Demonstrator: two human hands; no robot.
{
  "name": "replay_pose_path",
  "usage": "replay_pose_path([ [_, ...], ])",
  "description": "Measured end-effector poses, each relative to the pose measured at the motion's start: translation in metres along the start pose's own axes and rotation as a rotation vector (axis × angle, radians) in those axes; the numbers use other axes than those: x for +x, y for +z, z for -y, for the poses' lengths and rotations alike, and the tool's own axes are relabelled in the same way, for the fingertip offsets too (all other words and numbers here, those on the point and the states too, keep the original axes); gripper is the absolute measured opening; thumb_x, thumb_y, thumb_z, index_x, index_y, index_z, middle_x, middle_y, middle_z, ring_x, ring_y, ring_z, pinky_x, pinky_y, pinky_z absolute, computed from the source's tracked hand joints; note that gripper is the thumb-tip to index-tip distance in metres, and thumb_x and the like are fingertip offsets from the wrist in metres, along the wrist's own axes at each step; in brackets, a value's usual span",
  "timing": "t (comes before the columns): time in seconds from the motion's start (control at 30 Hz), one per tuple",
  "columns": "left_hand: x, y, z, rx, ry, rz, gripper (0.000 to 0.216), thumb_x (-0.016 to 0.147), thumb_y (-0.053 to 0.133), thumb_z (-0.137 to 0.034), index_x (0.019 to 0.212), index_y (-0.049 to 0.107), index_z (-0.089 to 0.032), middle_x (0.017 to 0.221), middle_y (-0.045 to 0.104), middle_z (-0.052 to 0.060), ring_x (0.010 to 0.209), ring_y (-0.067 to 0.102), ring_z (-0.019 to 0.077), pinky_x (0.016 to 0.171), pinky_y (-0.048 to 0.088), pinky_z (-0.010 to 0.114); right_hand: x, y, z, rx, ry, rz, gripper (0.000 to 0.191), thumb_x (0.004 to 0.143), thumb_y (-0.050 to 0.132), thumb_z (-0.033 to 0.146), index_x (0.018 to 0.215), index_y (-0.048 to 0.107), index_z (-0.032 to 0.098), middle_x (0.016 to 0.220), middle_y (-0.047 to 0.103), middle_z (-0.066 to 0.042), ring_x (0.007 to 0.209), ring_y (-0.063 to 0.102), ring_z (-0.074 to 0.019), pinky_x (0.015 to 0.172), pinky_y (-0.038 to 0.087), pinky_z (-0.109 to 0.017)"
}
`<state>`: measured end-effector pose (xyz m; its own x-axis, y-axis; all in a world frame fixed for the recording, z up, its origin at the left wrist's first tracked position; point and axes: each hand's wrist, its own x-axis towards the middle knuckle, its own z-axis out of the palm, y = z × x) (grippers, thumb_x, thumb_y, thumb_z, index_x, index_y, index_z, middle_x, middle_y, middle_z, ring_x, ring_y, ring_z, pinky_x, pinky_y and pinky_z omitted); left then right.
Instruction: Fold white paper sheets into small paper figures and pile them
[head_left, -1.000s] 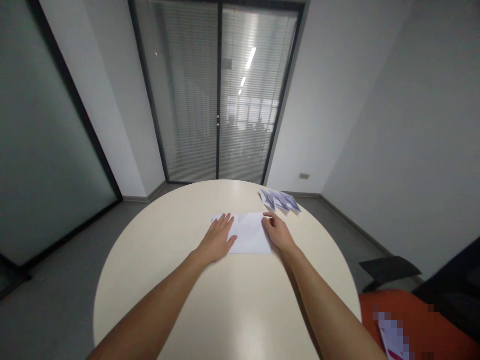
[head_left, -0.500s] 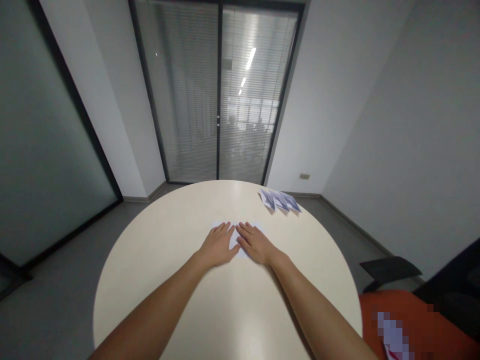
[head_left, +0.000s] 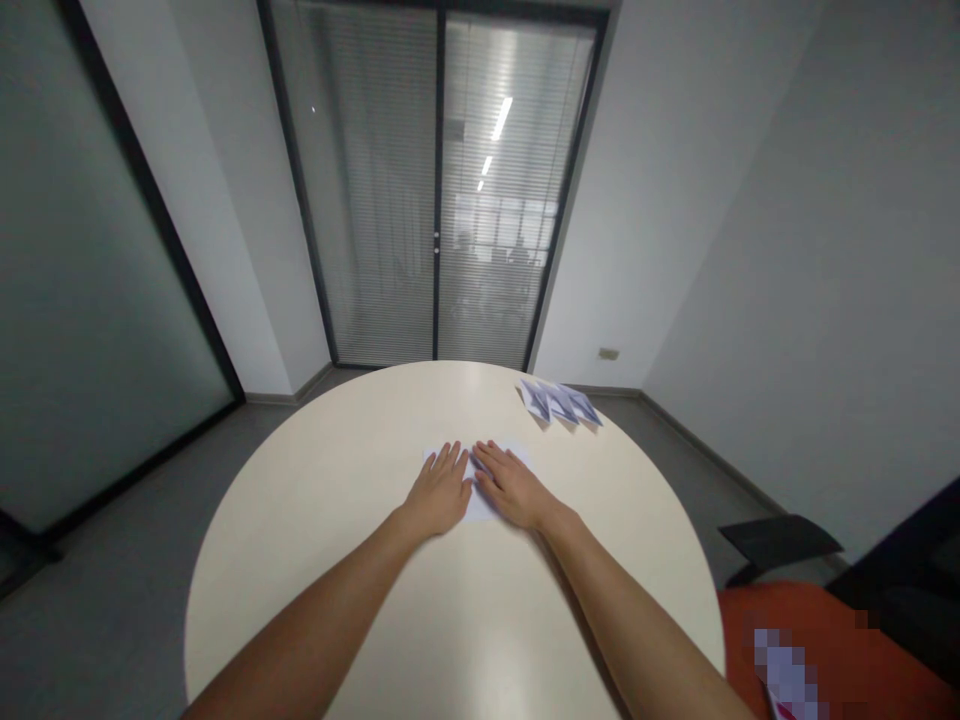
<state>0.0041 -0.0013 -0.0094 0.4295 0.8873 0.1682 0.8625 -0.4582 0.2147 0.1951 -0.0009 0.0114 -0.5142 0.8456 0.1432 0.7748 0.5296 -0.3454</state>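
A sheet of white paper point(head_left: 480, 506) lies flat on the round cream table point(head_left: 322, 480) in front of me. Across its left part rests my left hand point(head_left: 441, 490), open, palm down, with the fingers stretched out. My right hand point(head_left: 514, 485) lies on the right part, also palm down with its fingers extended. The two hands are close together, fingertips pointing away from me. Much of the paper is hidden beneath them; its upper right corner and a strip between the hands show.
Several folded white paper pieces point(head_left: 559, 403) stand in an overlapping row near the table's far right edge. To the right is an orange chair point(head_left: 817, 600) with a black armrest point(head_left: 780, 540) and a blurred-out item on its seat. Glass doors point(head_left: 437, 180) with blinds are beyond the table.
My left hand has shifted slightly, its thumb drawn in toward the fingers, so more paper shows between the hands. My right hand has barely moved.
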Motion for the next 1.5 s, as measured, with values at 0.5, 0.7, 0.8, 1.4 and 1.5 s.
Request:
replay_pose_path([
  [0.5,0.0,-0.004,0.004,-0.024,-0.05,0.041,0.062,0.1,0.032,-0.039,0.152,0.035,-0.006,0.162,0.026,0.019,0.151,0.022,0.0323,0.122,0.02,0.048,-0.003,-0.005,-0.03,-0.162,0.271,-0.061,0.057,0.103,0.032,0.041,0.152,0.04,0.012,0.162,0.029,-0.016,0.151,0.018,-0.0362,0.12,0.015,-0.059],
  [0.7,0.0,-0.007,0.005,-0.044,0.011,0.032,0.061,0.1,0.033,-0.043,0.152,0.037,-0.01,0.161,0.03,0.017,0.151,0.024,0.0313,0.121,0.021,0.048,0.0,-0.004,-0.017,-0.02,-0.033,0.002,0.061,0.104,0.028,0.049,0.154,0.038,0.015,0.162,0.031,-0.014,0.152,0.019,-0.0293,0.121,0.021,-0.051],
  [0.8,0.0,-0.009,0.005,-0.035,0.025,0.055,0.061,0.1,0.033,-0.043,0.153,0.037,-0.011,0.162,0.03,0.016,0.151,0.024,0.0327,0.121,0.022,0.049,-0.001,-0.001,-0.013,-0.002,0.0,0.097,0.065,0.103,0.029,0.055,0.157,0.033,0.02,0.163,0.026,-0.012,0.152,0.018,-0.0315,0.121,0.018,-0.053],
  [1.4,0.004,-0.013,0.017,0.014,-0.121,-0.108,0.05,0.097,0.044,-0.032,0.141,0.051,-0.009,0.151,0.047,0.018,0.142,0.04,0.0342,0.117,0.03,0.05,-0.008,-0.007,-0.011,0.056,-0.089,0.095,0.078,0.089,0.054,0.069,0.151,0.044,0.024,0.16,0.033,-0.015,0.149,0.026,-0.0376,0.119,0.017,-0.062],
  [1.5,0.005,-0.018,0.017,-0.089,-0.002,-0.176,0.041,0.097,0.046,-0.028,0.133,0.059,-0.014,0.138,0.061,0.013,0.129,0.055,0.0277,0.113,0.037,0.043,-0.009,-0.008,-0.011,0.057,-0.069,0.102,0.08,0.087,0.056,0.071,0.151,0.044,0.024,0.161,0.03,-0.015,0.149,0.024,-0.0386,0.119,0.015,-0.062],
])
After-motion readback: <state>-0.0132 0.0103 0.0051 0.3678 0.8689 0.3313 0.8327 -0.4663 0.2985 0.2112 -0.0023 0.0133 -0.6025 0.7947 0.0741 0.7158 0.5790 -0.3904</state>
